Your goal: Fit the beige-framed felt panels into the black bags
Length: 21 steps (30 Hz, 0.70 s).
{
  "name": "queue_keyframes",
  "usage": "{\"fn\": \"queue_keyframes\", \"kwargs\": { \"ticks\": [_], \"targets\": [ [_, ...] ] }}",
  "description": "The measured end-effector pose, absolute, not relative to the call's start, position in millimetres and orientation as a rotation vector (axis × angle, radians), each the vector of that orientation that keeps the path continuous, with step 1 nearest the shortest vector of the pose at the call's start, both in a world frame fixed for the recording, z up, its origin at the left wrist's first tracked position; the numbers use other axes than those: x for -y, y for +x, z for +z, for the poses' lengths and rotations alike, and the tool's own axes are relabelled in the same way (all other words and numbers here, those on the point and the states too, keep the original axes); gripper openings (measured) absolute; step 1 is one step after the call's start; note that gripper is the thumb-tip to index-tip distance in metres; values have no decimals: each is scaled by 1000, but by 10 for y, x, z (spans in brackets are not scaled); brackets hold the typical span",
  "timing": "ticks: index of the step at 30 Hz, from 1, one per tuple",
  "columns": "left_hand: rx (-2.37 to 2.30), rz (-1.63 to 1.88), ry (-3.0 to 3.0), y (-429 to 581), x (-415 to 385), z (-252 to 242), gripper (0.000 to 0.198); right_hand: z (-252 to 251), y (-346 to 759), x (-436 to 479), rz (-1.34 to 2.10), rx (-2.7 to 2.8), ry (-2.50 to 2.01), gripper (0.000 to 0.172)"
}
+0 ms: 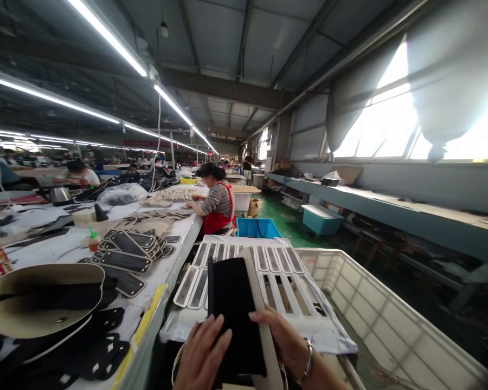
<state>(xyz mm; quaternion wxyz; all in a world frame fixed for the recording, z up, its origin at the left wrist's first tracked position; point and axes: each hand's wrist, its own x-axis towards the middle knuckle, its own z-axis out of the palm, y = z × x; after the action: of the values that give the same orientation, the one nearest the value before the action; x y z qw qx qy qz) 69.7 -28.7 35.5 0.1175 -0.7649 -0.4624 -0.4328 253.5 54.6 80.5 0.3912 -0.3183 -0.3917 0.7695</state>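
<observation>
A long black panel with a beige strip along its right side [232, 292] lies tilted in front of me. My right hand [282, 338], with a metal bangle at the wrist, grips its beige edge, thumb on top. On the panel's lower left side rests my left hand [203, 352], its fingers stretched out. Beneath the panel's far end is a white-covered board [329, 330]. Rows of white-rimmed oblong frames [195, 287] lie on that board. Whatever is under my palms stays hidden.
The worktable [179, 260] on my left holds a curved beige-and-black piece [44, 295], stacked dark oblong pieces [126, 260] and a small green-tipped bottle [93, 239]. A white bin [382, 298] stands right. Ahead, a person in a red apron [219, 200] works near a blue bin [258, 227].
</observation>
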Motion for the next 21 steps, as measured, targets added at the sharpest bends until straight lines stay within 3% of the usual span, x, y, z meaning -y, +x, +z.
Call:
{"fn": "queue_keyframes", "kwargs": {
  "ticks": [6, 8, 16, 21],
  "targets": [
    [2190, -2722, -1917, 671, 357, 531, 76, 793, 2559, -613, 1983, 1072, -842, 32],
    [2356, -3010, -1833, 686, 313, 628, 80, 801, 2541, -605, 1991, 1121, -833, 41],
    [2527, -3009, -1524, 605, 187, 622, 54, 837, 2507, -614, 1966, 1150, -704, 55],
    [2283, -3386, -1139, 553, 132, 626, 59, 848, 2372, -635, 2014, 1074, -704, 53]
  ]
}}
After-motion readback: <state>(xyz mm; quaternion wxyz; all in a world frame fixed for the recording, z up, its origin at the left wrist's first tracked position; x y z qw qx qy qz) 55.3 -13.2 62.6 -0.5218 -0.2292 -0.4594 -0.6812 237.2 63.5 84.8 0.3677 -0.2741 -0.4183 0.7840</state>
